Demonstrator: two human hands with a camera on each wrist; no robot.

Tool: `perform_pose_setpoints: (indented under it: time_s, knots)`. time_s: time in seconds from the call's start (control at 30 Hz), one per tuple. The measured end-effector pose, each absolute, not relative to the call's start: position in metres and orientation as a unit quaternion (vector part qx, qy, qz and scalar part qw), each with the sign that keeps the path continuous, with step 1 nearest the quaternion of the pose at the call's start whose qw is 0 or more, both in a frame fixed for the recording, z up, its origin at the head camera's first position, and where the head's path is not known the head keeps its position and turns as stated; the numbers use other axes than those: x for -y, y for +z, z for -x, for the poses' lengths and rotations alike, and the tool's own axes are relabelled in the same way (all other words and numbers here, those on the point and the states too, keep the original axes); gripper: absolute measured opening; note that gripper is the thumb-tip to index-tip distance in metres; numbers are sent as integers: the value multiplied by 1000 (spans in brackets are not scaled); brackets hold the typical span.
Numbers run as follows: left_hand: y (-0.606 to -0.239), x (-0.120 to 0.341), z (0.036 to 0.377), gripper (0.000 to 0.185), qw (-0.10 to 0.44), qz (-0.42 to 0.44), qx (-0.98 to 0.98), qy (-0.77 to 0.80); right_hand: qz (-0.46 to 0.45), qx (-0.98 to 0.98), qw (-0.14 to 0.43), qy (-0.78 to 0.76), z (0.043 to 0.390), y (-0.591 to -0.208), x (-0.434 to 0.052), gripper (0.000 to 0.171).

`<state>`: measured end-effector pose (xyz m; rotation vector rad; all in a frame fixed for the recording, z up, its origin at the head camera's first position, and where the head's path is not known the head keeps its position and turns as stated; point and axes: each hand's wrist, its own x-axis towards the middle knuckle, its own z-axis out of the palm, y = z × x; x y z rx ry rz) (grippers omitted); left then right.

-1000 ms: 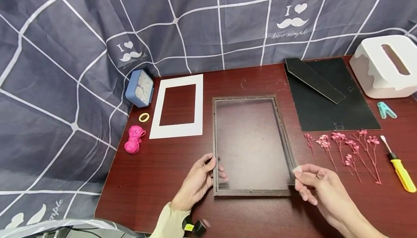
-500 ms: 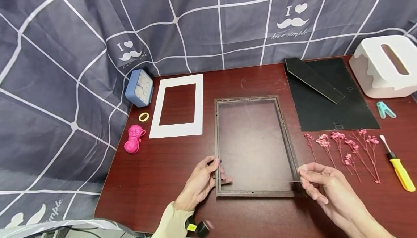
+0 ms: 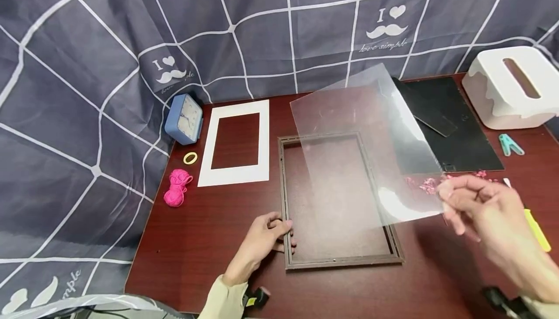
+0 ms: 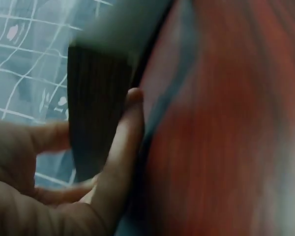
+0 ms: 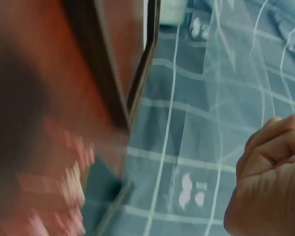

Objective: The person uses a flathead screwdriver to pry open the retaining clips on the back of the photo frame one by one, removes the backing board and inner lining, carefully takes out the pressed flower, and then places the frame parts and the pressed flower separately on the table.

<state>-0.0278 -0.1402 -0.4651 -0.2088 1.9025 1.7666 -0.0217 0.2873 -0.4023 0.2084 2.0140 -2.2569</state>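
Observation:
A dark brown picture frame (image 3: 340,261) lies on the table in the head view. My left hand (image 3: 259,239) grips its left rail, thumb on top and fingers below; the left wrist view has that rail (image 4: 98,93) between thumb and fingers. Between thumb and fingers my right hand (image 3: 486,212) pinches the lower right corner of a clear plastic sheet (image 3: 353,163). The sheet is tilted above the frame, overlapping much of its opening and right rail. In the right wrist view, the transparent sheet (image 5: 241,73) extends up from the right hand (image 5: 275,177).
A white mat (image 3: 229,176), blue clock (image 3: 185,119), yellow ring (image 3: 190,158) and pink yarn (image 3: 176,188) lie left. To the right are a black backing board (image 3: 473,139), white tissue box (image 3: 511,91), teal clip (image 3: 511,144), pink dried flowers (image 3: 430,184) and yellow-handled screwdriver (image 3: 537,231).
The clear sheet has come up out of the frame, raised and drawn rightward by my right hand. My left hand stays on the frame's left rail.

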Motion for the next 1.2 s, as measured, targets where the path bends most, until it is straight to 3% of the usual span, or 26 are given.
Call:
perform_pose_setpoints:
  time_s: [0.17,0.27,0.53,0.73,0.83,0.93,1.1,1.2]
  knots:
    - [-451,155,18,22,230,31,-830,508,-84,-740,66,-664,83,-384,-318,27]
    - [-444,164,12,20,236,17,-850,470,-73,-800,87,-590,127,-375,-331,33]
    - [-438,177,3,45,270,16,-831,487,6,-893,128,-432,234,-364,-341,38]
    - [-442,176,3,40,284,6,-845,452,51,-910,187,-366,302,-372,-331,20]
    - [-441,174,3,42,292,-3,-857,424,81,-917,204,-333,330,-376,-321,26]
    - [-440,173,3,43,291,-4,-865,409,130,-935,178,-278,351,-377,-311,29]
    - [-444,169,2,32,255,21,-880,400,247,-958,64,-131,376,-379,-289,14]
    - [-446,166,1,25,224,27,-892,392,284,-954,28,-92,387,-386,-275,13]
